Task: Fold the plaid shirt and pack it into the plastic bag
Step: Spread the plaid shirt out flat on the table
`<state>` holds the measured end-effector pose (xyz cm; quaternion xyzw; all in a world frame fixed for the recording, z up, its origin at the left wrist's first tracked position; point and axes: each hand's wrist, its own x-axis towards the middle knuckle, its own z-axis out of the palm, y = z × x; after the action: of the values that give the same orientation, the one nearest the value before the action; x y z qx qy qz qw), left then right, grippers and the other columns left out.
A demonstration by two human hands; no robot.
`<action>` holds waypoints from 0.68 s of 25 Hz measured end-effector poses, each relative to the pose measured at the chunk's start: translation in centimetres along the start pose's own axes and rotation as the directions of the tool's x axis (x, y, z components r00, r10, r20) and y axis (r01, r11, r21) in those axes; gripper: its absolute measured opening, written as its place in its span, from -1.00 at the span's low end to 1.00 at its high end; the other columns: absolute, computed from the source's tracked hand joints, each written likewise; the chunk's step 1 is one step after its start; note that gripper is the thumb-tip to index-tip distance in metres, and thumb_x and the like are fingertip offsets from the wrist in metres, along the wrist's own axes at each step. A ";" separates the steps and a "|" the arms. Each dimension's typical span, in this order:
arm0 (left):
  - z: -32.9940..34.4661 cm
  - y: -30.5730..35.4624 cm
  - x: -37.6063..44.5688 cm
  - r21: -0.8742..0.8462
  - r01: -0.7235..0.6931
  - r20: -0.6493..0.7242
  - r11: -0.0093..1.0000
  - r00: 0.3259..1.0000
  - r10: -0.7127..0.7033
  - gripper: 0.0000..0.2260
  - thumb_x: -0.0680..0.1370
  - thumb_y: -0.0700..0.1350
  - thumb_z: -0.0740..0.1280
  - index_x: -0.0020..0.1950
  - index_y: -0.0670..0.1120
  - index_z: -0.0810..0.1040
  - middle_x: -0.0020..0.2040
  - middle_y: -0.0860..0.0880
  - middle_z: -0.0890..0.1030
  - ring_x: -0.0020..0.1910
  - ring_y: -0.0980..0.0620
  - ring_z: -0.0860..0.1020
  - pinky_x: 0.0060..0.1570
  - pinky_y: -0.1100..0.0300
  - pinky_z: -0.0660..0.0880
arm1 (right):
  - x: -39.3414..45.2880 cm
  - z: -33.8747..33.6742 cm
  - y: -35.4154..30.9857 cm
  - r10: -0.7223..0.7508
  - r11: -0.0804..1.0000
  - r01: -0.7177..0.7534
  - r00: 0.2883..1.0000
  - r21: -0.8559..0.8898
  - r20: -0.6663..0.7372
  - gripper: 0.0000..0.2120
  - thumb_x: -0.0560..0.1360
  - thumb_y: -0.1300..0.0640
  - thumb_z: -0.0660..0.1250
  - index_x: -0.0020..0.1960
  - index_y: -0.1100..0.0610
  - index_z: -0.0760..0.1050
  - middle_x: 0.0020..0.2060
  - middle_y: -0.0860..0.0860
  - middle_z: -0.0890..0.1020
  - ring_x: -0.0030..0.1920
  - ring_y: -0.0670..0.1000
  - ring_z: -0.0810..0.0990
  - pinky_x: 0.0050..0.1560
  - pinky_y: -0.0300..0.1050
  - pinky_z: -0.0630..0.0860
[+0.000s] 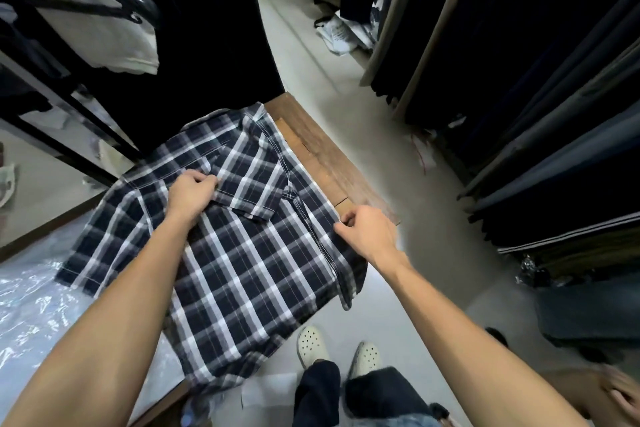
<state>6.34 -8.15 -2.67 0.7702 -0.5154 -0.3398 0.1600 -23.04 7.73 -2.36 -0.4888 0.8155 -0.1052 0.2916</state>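
Observation:
A dark blue and white plaid shirt (242, 253) lies spread on a wooden table (322, 152), its lower part hanging over the near edge. My left hand (192, 192) pinches a folded edge of the fabric near the shirt's upper middle. My right hand (367, 230) grips the shirt's right edge by the table's side. Clear plastic bags (31, 308) lie crinkled on the table at the left, partly under the shirt.
Racks of dark hanging clothes (519, 80) line the right side and the back. A black metal rack (69, 107) with pale garments stands at the left. My feet in white clogs (313, 345) stand on the pale floor by the table. Papers litter the aisle floor (343, 33).

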 end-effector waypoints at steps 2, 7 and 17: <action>-0.6 -0.4 0.5 0.062 -0.020 0.014 0.998 1.000 0.019 -0.86 0.52 0.04 0.38 -0.06 -0.01 0.56 -0.17 0.09 0.59 0.03 -0.09 0.58 -0.01 0.06 0.46 | 1.3 -0.7 -1.0 0.020 0.999 -0.016 0.997 -0.047 0.080 -0.83 0.41 0.07 0.38 -0.20 0.18 0.62 -0.34 0.03 0.70 -0.24 0.08 0.64 -0.37 -0.23 0.30; -0.5 2.2 1.8 0.183 -0.063 0.029 0.981 0.998 0.059 -0.69 0.52 0.27 0.29 0.04 0.06 0.54 -0.18 0.14 0.59 0.01 -0.07 0.58 0.12 -0.02 0.50 | 5.4 -0.6 -4.1 -0.053 0.996 0.039 0.981 0.081 0.184 -0.83 0.56 0.06 0.37 -0.15 0.10 0.63 -0.43 0.00 0.58 -0.47 -0.08 0.45 -0.29 -0.23 0.39; 4.5 11.8 9.5 0.145 -0.153 0.095 0.978 0.986 0.140 -0.58 0.57 0.28 0.31 -0.01 -0.08 0.65 -0.02 -0.13 0.71 0.04 -0.18 0.63 0.08 -0.02 0.54 | 14.9 0.5 -10.4 -0.118 0.980 0.078 0.967 0.181 0.226 -0.65 0.49 -0.09 0.53 -0.25 0.17 0.60 -0.37 0.01 0.67 -0.30 0.02 0.65 0.02 0.10 0.65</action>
<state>-2.59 -21.18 -2.20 0.7251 -0.6014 -0.3192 0.1038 -20.39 -10.18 -3.56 -0.5109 0.7378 -0.1301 0.4215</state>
